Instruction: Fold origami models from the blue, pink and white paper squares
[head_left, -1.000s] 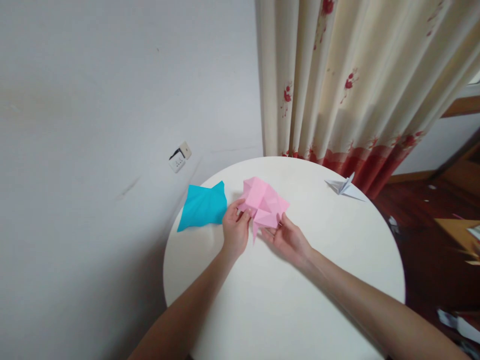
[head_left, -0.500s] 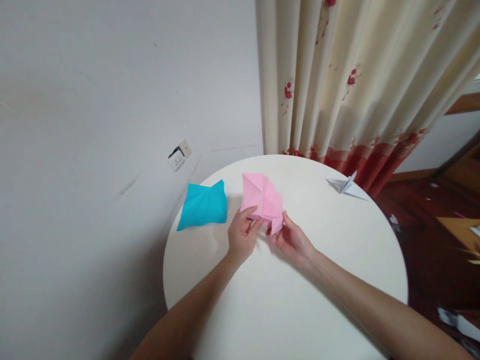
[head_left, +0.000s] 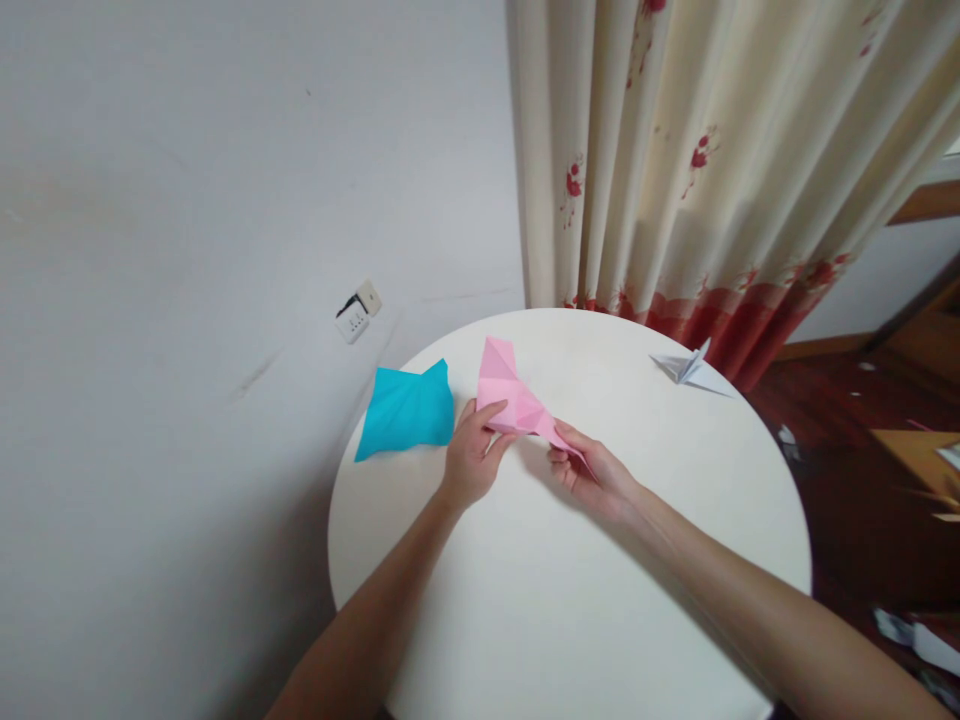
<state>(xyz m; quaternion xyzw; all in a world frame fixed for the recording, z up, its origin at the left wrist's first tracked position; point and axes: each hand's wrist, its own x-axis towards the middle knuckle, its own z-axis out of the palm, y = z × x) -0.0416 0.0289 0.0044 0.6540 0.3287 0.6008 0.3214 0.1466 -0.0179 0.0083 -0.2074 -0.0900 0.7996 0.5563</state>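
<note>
A creased sheet of pink paper (head_left: 499, 388) is held between my two hands over the white round table (head_left: 600, 600). My left hand (head_left: 474, 455) pinches its left side, thumb below and fingers on top. On the other side, my right hand (head_left: 589, 465) grips a narrow, gathered end that tapers toward the lower right. Fold lines cross the wide upper part of the sheet. Just left of my left hand lies a creased blue sheet of paper (head_left: 409, 410), its corners lifted a little.
A white folded paper crane (head_left: 684, 368) stands near the table's right rim. The wall with a socket (head_left: 352, 320) borders the left side. A patterned curtain (head_left: 675, 180) hangs behind the table. Papers (head_left: 922, 640) lie at the lower right.
The pink paper has gone from spread out to narrow and stretched at its right end. My right hand has closed round that end, and my left hand has shifted slightly left.
</note>
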